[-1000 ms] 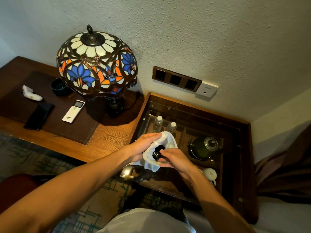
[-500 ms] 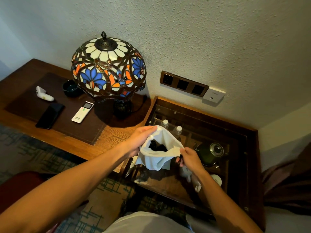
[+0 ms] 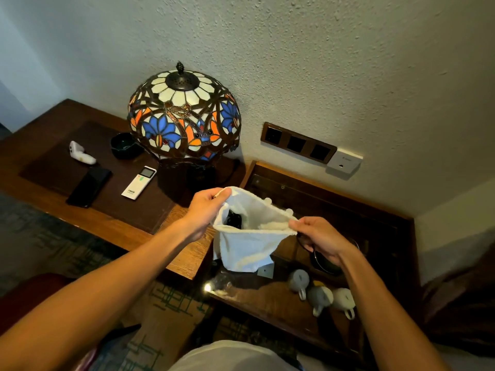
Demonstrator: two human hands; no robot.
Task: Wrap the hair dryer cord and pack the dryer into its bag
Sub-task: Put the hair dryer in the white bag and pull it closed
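A white cloth bag (image 3: 247,247) hangs in the air between my hands, its mouth stretched wide. My left hand (image 3: 206,208) pinches the far left corner of the rim. My right hand (image 3: 318,238) pinches the near right corner. Inside the mouth, at the left, a black part of the hair dryer (image 3: 233,219) shows; most of it is hidden by the cloth. A thin dark loop hangs under my right hand.
A stained-glass lamp (image 3: 184,113) stands on the wooden desk (image 3: 112,220) beside a white remote (image 3: 138,182), a black phone (image 3: 89,186) and a dark bowl (image 3: 123,145). Below the bag is a glass-topped cabinet (image 3: 356,210) with mugs (image 3: 320,298) and a kettle.
My right hand left the bag's inside and took the right rim. Both hands pulled the mouth wider and lifted the bag; the view shifted left.
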